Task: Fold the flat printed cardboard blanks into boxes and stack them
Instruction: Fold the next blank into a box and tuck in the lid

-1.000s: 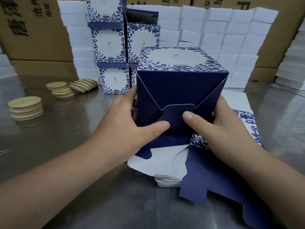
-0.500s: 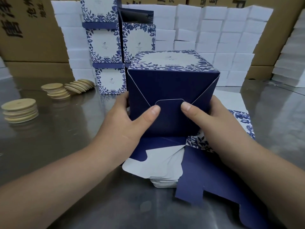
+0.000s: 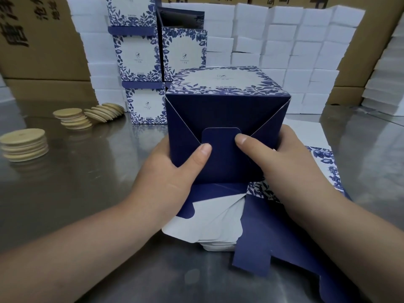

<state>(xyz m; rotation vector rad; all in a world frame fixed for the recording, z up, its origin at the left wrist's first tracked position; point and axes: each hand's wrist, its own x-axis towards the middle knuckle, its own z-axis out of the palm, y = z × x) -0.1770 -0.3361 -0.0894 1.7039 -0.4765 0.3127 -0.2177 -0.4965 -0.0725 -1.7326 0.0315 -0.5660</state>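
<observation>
- The box (image 3: 225, 114) is held on its side just above the pile of blanks (image 3: 207, 221), mid-width on the tabletop (image 3: 87, 182) and toward its near edge. The dark blue bottom faces the camera and the printed panel faces up.
- It is thin printed card, so it is probably light, stiff only along its creases and easily dented. The side walls near the corners look like the best places to hold it.
- The locking tab (image 3: 220, 141) lies over the diagonal flaps; it looks seated, though that is a judgement.
- The left hand (image 3: 168, 178) and right hand (image 3: 282, 169) clasp the box from either side. Each thumb presses on the bottom face, one either side of the tab, and the remaining fingers curl round the walls out of sight.
- Finished boxes (image 3: 140, 55) are stacked at the far edge, and wooden discs (image 3: 24, 143) lie near the left edge.
</observation>
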